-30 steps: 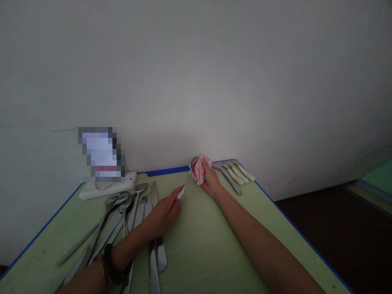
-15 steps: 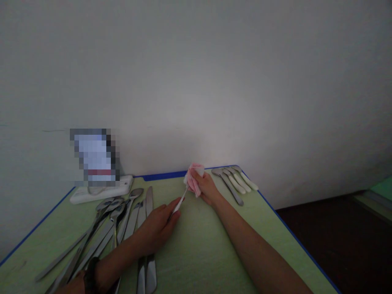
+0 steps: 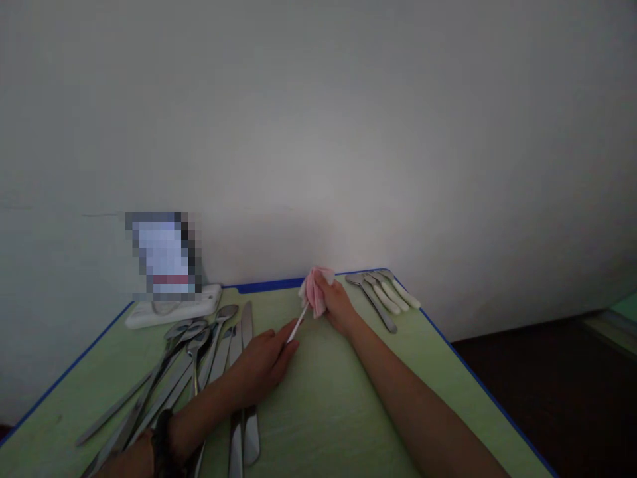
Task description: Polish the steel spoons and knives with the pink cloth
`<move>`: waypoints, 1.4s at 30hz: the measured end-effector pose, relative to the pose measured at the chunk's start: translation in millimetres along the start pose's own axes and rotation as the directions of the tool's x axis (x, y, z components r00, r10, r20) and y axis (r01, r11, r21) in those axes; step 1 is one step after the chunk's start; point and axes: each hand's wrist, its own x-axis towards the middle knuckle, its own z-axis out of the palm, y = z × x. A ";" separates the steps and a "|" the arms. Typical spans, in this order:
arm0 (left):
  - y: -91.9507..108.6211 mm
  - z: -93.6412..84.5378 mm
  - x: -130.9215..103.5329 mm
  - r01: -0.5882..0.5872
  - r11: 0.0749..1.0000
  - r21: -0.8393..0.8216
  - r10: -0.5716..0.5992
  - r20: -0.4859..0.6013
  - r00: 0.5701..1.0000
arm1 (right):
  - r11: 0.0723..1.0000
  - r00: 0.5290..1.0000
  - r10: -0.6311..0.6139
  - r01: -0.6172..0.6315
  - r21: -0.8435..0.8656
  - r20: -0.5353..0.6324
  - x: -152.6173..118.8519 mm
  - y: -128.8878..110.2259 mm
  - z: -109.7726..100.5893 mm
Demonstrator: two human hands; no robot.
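My left hand [image 3: 271, 355] is closed round one end of a slim, pale piece of cutlery [image 3: 297, 322]; its far end disappears into a pink and white cloth [image 3: 314, 297], so its kind is hidden. The cloth is bunched in my right hand [image 3: 337, 307], whose fingers press it about the cutlery above the table. Just right of that hand lies a metal spoon [image 3: 372, 304], beside several pieces of cutlery with cream handles [image 3: 385, 299]. Under and left of my left forearm is a loose spread of metal spoons [image 3: 196, 342] and knives [image 3: 247, 325].
A white stand or case [image 3: 174, 310] at the back left has a device with a blurred-out screen [image 3: 166, 255] upright on it. The green tabletop [image 3: 328, 405] has a blue edge and meets a plain wall [image 3: 348, 146]. Dark floor [image 3: 522, 392] shows at the right.
The view has shifted slightly, so the left-side things sit a little further right. Both hands keep their hold, and the cloth's folds have changed shape round the cutlery.
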 end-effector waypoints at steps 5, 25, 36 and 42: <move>-1.7 0.3 -1.5 -0.028 0.997 0.072 0.028 0.004 1.000 | 0.990 0.995 -0.046 0.057 0.128 -0.091 1.6 -4.9 0.7; -2.6 0.0 0.4 -0.013 0.998 -0.056 0.011 -0.026 1.000 | 0.997 0.993 0.077 -0.076 -0.013 0.093 -8.0 -10.9 7.2; -2.7 0.6 2.8 0.044 0.996 -0.074 -0.046 -0.026 0.999 | 0.998 0.997 0.055 -0.053 0.032 -0.050 -9.1 2.3 20.8; -4.2 0.9 1.5 0.037 0.996 -0.086 -0.041 -0.043 0.998 | 1.000 0.998 0.010 -0.010 0.005 -0.067 -5.8 7.4 17.9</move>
